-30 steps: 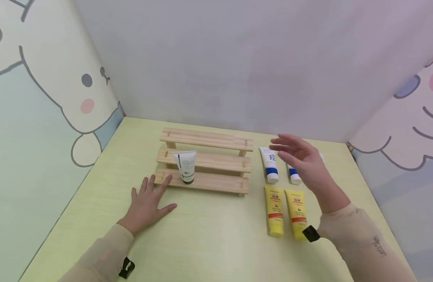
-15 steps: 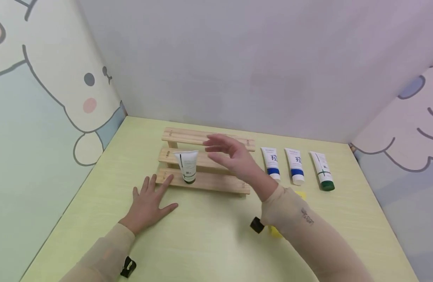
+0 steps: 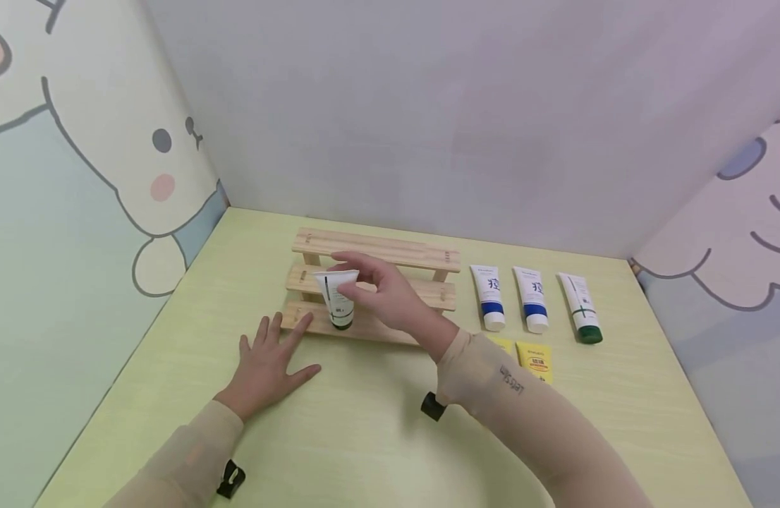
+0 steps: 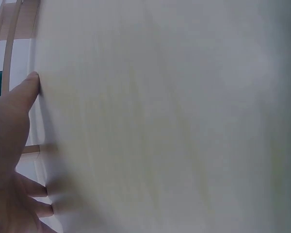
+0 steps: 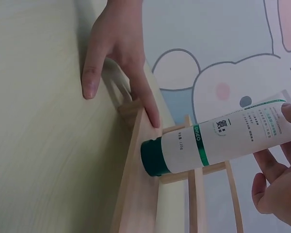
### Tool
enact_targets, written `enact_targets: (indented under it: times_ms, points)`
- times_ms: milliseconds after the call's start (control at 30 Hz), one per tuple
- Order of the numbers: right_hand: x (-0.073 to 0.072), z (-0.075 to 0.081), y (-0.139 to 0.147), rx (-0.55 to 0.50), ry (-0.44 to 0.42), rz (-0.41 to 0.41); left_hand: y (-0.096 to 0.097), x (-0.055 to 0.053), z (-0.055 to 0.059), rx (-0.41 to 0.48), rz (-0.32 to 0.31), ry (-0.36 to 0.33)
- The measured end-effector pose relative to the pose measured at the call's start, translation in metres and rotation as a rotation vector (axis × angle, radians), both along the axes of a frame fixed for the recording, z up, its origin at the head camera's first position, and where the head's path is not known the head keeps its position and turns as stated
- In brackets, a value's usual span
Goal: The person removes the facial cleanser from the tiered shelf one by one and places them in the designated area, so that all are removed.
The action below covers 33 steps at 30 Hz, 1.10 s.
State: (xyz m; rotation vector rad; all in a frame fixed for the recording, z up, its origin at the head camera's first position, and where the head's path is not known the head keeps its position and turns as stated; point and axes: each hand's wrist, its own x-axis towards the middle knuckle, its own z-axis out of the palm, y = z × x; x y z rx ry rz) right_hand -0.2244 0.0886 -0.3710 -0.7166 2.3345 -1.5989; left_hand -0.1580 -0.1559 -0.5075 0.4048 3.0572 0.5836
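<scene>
A white squeeze tube [image 3: 340, 300] with a dark green cap stands cap-down on the lowest tier of a three-tier wooden rack [image 3: 390, 328]. My right hand [image 3: 390, 293] pinches its upper part, thumb in front and fingers behind. In the right wrist view the tube [image 5: 223, 141] shows green print, and the right hand [image 5: 286, 179] is partly cut off by the frame. With fingers spread, my left hand [image 3: 266, 370] rests on the table, its index fingertip touching the left end of the lowest tier. The left wrist view shows part of that hand [image 4: 9, 131].
Two white-and-blue tubes [image 3: 488, 293] and another green-capped tube [image 3: 579, 305] lie right of the rack. Yellow tubes [image 3: 534, 358] are partly hidden under my right forearm. A grey wall [image 3: 390, 141] stands behind the table [image 3: 339, 437].
My right hand has swept left from above the lying tubes to the standing tube, and its thumb and fingers have closed on it. My left hand has stayed in place.
</scene>
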Motion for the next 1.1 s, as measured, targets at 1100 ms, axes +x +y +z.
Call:
enact_targets:
  times_ms: [1100]
  points:
    - [0.040,0.042,0.146,0.117,0.124,-0.385,0.004,-0.003,0.003,-0.012,-0.041,0.015]
